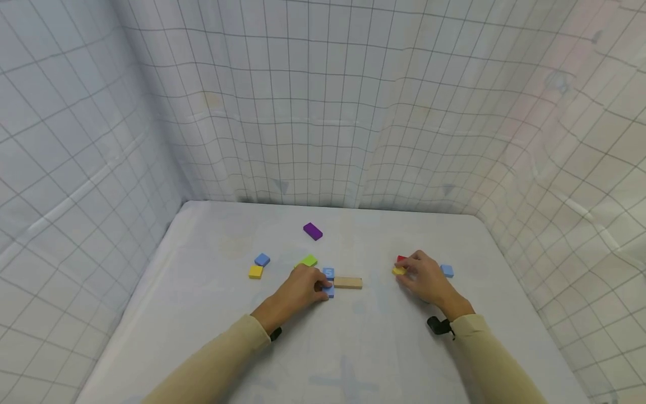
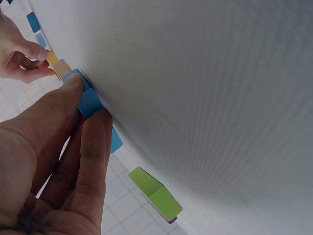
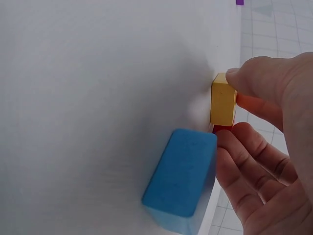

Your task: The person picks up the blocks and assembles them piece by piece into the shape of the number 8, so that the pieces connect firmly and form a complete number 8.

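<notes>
My left hand (image 1: 301, 289) pinches a small blue block (image 1: 329, 292) between thumb and fingers, low on the white table. Right behind that piece lies a blue block marked 5 (image 1: 328, 272), and a plain wooden block (image 1: 348, 283) extends to the right beside them. In the left wrist view, the pinched blue block (image 2: 91, 102) shows between the fingertips. Farther right, my right hand (image 1: 426, 279) holds a yellow block (image 1: 399, 270) by thumb and fingertips. A red block (image 1: 401, 258) sits just behind it, partly covered. The right wrist view has a blue block (image 3: 181, 174) beneath the hand.
Two green blocks (image 2: 155, 193) lie just beyond my left hand. A purple block (image 1: 313, 231) is farther back. To the left are another blue block (image 1: 262, 260) and yellow block (image 1: 255, 272). One blue block (image 1: 447, 271) lies right of my right hand. Grid-patterned curtains (image 1: 323, 112) surround the table.
</notes>
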`<action>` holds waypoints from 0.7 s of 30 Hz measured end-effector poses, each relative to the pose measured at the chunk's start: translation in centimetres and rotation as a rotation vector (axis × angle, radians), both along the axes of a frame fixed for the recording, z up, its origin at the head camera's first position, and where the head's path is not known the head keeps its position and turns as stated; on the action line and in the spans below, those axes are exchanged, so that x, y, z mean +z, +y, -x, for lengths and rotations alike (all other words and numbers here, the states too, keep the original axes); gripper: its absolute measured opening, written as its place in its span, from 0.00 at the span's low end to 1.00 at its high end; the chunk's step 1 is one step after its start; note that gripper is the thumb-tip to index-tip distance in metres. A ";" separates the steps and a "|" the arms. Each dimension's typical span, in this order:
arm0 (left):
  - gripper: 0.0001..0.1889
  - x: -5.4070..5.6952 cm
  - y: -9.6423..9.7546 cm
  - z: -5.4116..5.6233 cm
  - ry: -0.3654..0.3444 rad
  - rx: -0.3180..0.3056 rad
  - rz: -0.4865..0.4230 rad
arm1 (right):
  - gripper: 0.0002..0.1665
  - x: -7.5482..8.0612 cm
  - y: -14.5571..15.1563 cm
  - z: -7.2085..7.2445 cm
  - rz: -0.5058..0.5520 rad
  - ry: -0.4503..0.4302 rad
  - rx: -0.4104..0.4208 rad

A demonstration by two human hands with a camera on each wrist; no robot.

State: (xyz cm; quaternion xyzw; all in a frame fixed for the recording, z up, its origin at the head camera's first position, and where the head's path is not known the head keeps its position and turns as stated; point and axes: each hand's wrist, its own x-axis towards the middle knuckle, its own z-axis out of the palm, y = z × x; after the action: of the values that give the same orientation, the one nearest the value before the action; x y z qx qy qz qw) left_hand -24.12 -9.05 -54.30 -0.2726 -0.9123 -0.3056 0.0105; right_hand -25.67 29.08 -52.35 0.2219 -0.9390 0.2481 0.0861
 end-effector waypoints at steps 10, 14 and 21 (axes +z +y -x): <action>0.15 -1.5 -0.1 0.6 -0.013 0.009 -0.001 | 0.14 0.1 -0.1 -0.2 0.007 -0.073 -0.036; 0.15 0.2 0.1 -0.2 -0.049 0.023 -0.016 | 0.16 0.3 -0.3 -0.1 -0.006 -0.112 -0.054; 0.13 2.6 0.4 -1.4 -0.096 0.038 -0.013 | 0.20 0.5 -0.3 -0.1 -0.030 -0.145 -0.038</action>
State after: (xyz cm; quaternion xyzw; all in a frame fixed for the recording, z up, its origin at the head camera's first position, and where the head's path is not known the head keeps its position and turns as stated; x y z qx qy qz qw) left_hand -22.68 -8.64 -51.65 -0.2403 -0.9147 -0.3239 -0.0256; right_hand -25.54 28.78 -51.88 0.1867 -0.9505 0.2476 0.0194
